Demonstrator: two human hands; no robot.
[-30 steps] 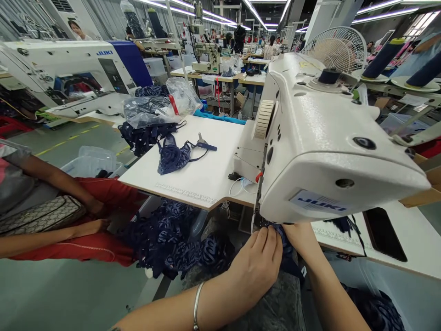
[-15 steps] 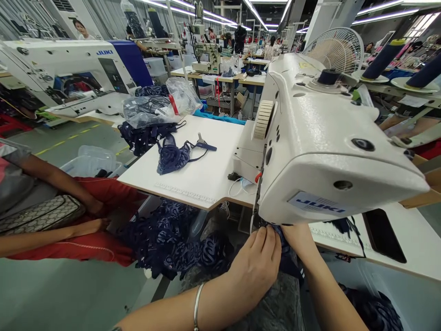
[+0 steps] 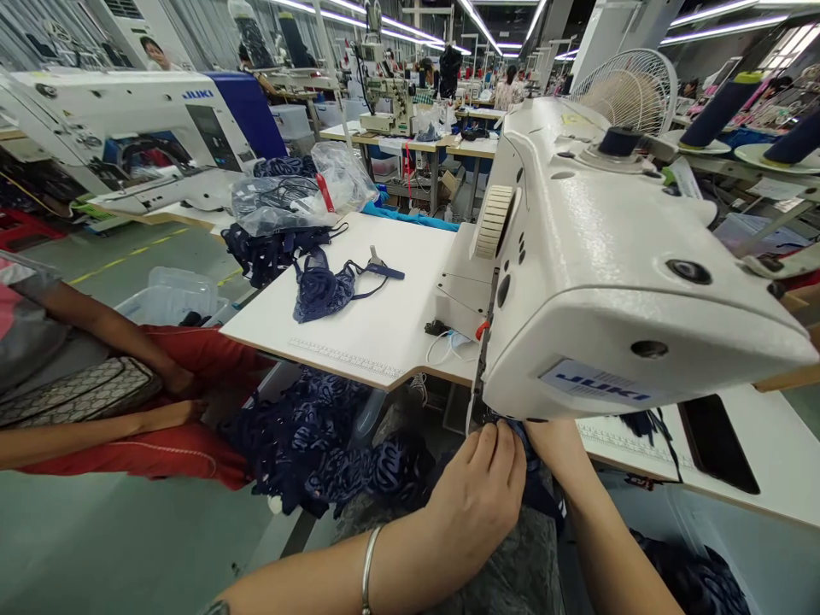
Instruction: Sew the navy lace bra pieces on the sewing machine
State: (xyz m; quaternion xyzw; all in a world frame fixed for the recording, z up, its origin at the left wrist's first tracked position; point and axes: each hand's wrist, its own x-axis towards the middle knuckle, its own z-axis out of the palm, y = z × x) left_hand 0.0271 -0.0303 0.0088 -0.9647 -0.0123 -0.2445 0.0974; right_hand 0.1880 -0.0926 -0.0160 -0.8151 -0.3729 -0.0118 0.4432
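A white JUKI sewing machine (image 3: 595,256) fills the right half of the view. Under its head, my left hand (image 3: 477,495) and my right hand (image 3: 560,448) both pinch a piece of dark navy lace fabric (image 3: 529,457) close to the needle. My left fingers are closed on the fabric's left edge; my right fingers are mostly hidden under the machine head. A silver bangle (image 3: 366,568) circles my left wrist. More navy lace (image 3: 333,453) hangs in a heap below the table edge.
A finished navy lace piece (image 3: 324,286) lies on the white table (image 3: 377,325), with plastic bags (image 3: 301,192) behind. A seated person's arms and red trousers (image 3: 160,418) are at the left. A black phone (image 3: 717,442) lies at the right. Thread cones and a fan stand behind.
Almost nothing differs; my hands stay pinched on the fabric under the machine head, and the camera has shifted very slightly.
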